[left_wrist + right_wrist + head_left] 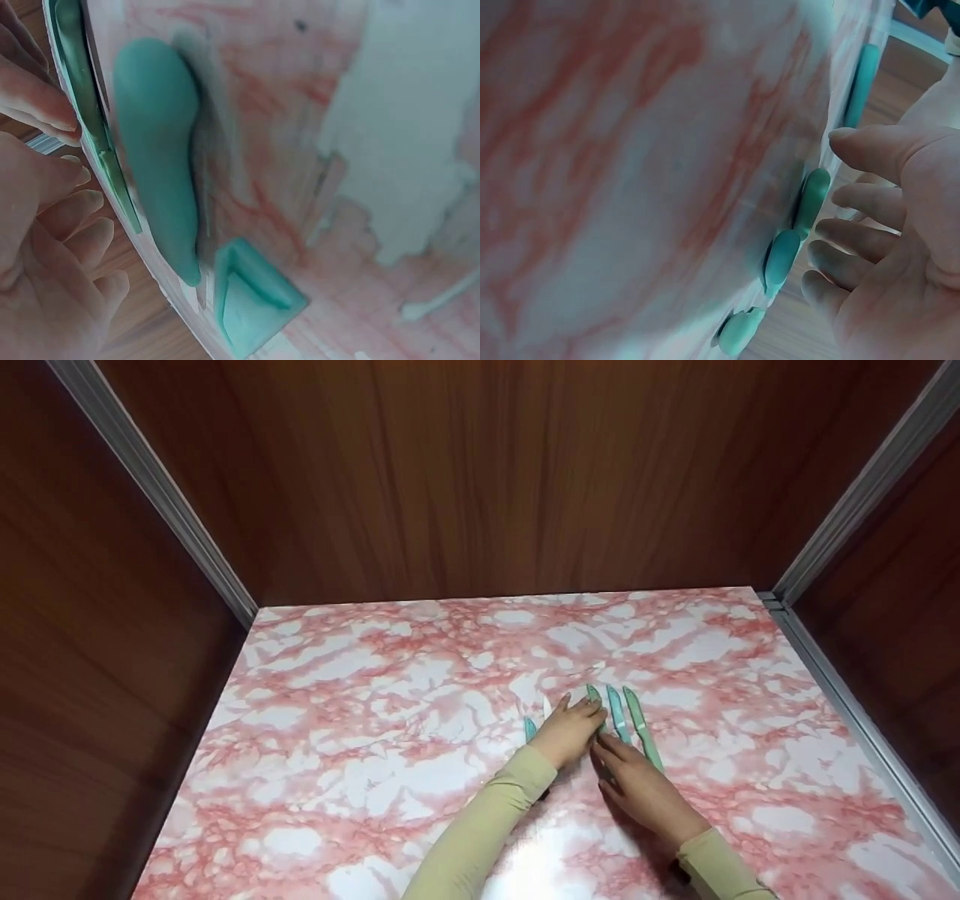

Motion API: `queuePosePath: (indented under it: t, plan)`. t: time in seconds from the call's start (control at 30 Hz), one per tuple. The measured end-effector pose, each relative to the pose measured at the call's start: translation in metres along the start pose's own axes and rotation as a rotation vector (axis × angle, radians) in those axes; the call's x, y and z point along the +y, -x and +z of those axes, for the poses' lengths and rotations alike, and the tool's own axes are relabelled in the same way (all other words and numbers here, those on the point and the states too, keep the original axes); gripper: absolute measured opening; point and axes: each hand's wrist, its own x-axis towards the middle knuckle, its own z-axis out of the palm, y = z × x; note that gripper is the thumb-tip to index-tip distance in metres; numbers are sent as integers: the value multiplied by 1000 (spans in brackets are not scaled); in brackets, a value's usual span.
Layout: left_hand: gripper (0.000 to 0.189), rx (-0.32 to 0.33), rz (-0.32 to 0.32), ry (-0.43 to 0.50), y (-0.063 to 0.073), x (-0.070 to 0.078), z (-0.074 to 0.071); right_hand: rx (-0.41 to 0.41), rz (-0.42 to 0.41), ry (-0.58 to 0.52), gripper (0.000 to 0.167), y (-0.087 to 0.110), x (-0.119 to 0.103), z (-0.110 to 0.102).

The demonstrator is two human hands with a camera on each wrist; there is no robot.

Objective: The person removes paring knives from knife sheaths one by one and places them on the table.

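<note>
Over the green sheathed knife (592, 692), my left hand (568, 731) reaches with fingers extended, hiding much of it. My right hand (637, 787) lies beside it, fingertips at the same knife, fingers fairly straight. In the left wrist view, right-hand fingers (34, 90) touch the green knife (82, 82) near its middle. Left of the hands is a teal sheath (530, 727), its triangular mouth showing in the left wrist view. Next to it lies an unsheathed knife with a white blade (547, 706) and teal handle (157, 150).
Right of the hands, a blue sheathed knife (616, 709) and another green sheathed knife (637, 720) lie side by side. All rest on a red-and-white marbled tabletop (360, 780). Brown wood-grain panels (480, 480) with metal edging (157, 487) enclose the back and sides.
</note>
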Motion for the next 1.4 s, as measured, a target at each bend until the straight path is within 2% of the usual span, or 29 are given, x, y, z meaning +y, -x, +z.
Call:
queuePosePath:
  t: [0.23, 0.6, 0.87, 1.23, 1.4]
  plan:
    - [48, -8, -3, -1, 1, 0, 4, 23, -38, -4, 52, 0, 2, 2]
    - [47, -8, -3, 1, 2, 1, 5, 33, -50, 0, 51, 0, 3, 2]
    - [44, -32, 4, -2, 1, 2, 5, 35, -50, -2, 43, -1, 6, 1]
    - [41, 6, 34, -32, -1, 1, 6, 86, -117, 33, 38, -2, 8, 1]
    - [42, 18, 43, -27, -1, 1, 6, 74, -121, 47, 39, -3, 6, 0]
